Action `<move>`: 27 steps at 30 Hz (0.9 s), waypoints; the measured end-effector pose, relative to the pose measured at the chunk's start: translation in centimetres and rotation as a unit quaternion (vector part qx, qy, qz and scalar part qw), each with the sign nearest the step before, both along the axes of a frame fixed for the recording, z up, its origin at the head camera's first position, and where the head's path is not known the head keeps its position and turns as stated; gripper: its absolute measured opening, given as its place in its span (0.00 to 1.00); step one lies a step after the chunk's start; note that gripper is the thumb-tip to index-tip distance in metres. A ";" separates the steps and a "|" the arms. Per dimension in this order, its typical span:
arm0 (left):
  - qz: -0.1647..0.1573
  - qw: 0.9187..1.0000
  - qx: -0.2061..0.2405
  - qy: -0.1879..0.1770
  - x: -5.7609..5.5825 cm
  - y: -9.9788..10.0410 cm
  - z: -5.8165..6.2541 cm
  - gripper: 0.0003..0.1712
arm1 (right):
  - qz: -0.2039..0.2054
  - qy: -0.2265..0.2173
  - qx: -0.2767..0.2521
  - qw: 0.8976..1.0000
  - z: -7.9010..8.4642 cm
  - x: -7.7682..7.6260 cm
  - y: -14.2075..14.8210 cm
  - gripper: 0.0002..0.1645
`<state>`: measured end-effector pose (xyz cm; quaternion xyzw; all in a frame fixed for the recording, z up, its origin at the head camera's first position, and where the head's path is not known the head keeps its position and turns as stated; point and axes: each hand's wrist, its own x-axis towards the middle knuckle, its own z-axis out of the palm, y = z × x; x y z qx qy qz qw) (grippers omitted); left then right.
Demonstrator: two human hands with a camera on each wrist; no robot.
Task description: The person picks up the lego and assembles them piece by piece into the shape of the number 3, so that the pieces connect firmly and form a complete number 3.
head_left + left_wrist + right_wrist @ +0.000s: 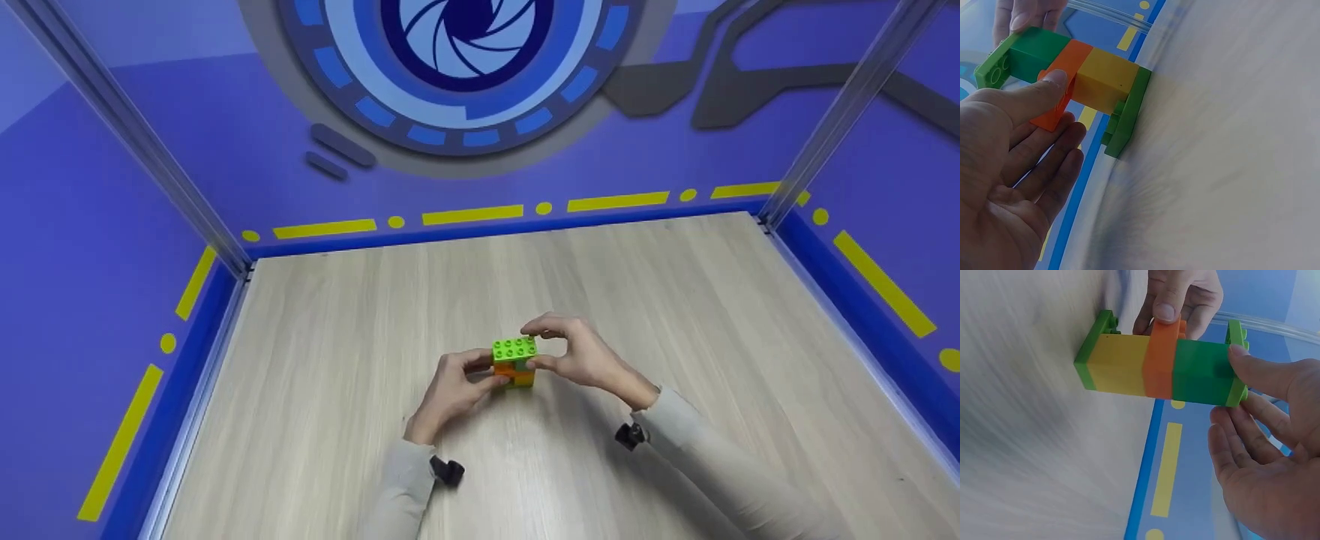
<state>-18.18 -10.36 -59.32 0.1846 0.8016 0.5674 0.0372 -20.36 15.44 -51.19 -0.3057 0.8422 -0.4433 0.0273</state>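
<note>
A small tower of toy building bricks stands on the wooden table. Its top is a light green plate (514, 349) with round studs. Under that come a dark green brick (1199, 371), an orange plate (1159, 360), a yellow brick (1105, 80) and a light green base plate (1133, 112). My left hand (454, 386) pinches the orange plate from the left, thumb on its near side. On the right side, my right hand (581, 354) holds the top green plate between thumb and fingers, the thumb tip by its joint with the dark green brick.
The pale wooden table (337, 322) spreads around the tower. Blue panels with yellow marks (472, 215) close it in at the back and both sides, with metal posts (832, 112) at the corners. A small black camera (448, 472) sits on each wrist.
</note>
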 end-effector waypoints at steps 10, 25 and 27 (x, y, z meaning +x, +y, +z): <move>0.006 1.000 -0.015 0.000 0.1 -0.1 -0.1 0.23 | -0.012 -0.032 -0.020 0.999 -1.9 0.1 0.4 0.26; 0.005 1.000 -0.001 -0.006 0.2 0.1 0.1 0.23 | -0.028 -0.056 -0.028 0.998 -4.9 0.2 0.4 0.23; 0.007 1.000 -0.001 -0.007 0.2 0.0 0.0 0.22 | -0.029 -0.061 -0.033 0.997 -5.3 0.3 0.3 0.23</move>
